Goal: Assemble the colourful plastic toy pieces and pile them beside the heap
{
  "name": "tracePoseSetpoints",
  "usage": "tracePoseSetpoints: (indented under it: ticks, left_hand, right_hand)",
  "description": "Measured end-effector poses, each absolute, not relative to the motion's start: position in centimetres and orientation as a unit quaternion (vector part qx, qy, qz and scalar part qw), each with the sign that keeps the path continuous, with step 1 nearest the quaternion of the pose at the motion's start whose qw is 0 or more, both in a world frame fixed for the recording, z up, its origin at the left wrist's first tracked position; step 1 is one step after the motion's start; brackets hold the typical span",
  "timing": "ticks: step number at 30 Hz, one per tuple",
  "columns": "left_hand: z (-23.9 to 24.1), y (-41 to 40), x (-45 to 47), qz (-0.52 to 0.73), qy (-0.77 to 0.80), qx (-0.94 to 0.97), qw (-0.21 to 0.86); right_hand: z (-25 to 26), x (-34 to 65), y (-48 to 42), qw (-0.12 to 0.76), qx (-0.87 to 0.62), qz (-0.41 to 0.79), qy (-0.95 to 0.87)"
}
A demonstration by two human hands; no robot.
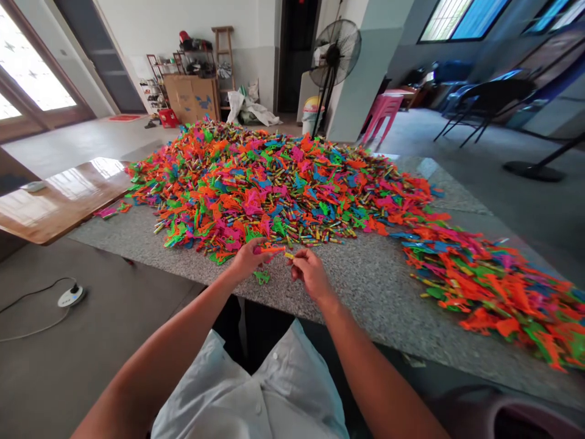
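Observation:
My left hand (248,260) is closed on an orange plastic toy gun (273,250), its narrow end pointing right. In the fingertips of my right hand (312,272) is a small yellow tube (289,256), close to the end of the orange piece; whether they touch I cannot tell. A green toy gun (261,278) lies on the speckled stone table (351,268) just below my hands. Beyond them rises a large pile (274,177) of orange, green, pink and blue toy guns mixed with many small coloured tubes.
A second heap (498,286) of similar pieces spreads along the table to the right. A wooden board (68,189) adjoins the table at left. A power socket (70,296) with cords lies on the floor. Behind stand a fan (333,55), pink stools (386,110) and a cardboard box (192,97).

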State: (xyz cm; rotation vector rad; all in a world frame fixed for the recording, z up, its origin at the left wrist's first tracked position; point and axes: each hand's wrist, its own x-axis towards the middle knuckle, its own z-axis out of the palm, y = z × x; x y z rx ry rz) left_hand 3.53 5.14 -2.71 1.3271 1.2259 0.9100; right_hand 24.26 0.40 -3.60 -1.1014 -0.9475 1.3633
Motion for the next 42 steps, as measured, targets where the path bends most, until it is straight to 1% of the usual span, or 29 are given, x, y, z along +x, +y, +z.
tracePoseSetpoints:
  ticks: [2, 4, 8, 14, 21, 26, 36, 42]
  left_hand:
    - [-1.9, 4.4, 4.1, 0.402, 0.467, 0.502, 0.607]
    - [-1.1, 3.7, 4.5, 0.426, 0.438, 0.448, 0.653]
    - [-0.3, 3.0, 5.1, 0.461, 0.419, 0.372, 0.688]
    - [-0.6, 2.7, 6.0, 0.497, 0.428, 0.330, 0.679]
    - [-1.1, 2.6, 6.4, 0.520, 0.418, 0.329, 0.668]
    - [-1.1, 2.5, 6.5, 0.522, 0.420, 0.331, 0.664]
    - [-1.6, 1.9, 8.4, 0.581, 0.457, 0.320, 0.592]
    - [-3.4, 1.4, 10.6, 0.600, 0.504, 0.291, 0.549]
  right_hand:
    - [-3.2, 23.6, -0.2, 0.567, -0.435, 0.592, -0.373]
    - [-2.8, 23.2, -0.7, 0.576, -0.416, 0.607, -0.355]
    - [-2.5, 22.7, -1.4, 0.578, -0.411, 0.616, -0.344]
    - [-3.2, 21.4, -2.2, 0.608, -0.400, 0.604, -0.325]
    - [-3.7, 20.9, -2.6, 0.618, -0.374, 0.635, -0.274]
    - [-3.9, 20.8, -2.7, 0.614, -0.375, 0.633, -0.285]
    - [-4.6, 20.4, -3.1, 0.592, -0.450, 0.558, -0.370]
    - [-4.8, 20.4, -4.2, 0.564, -0.515, 0.508, -0.398]
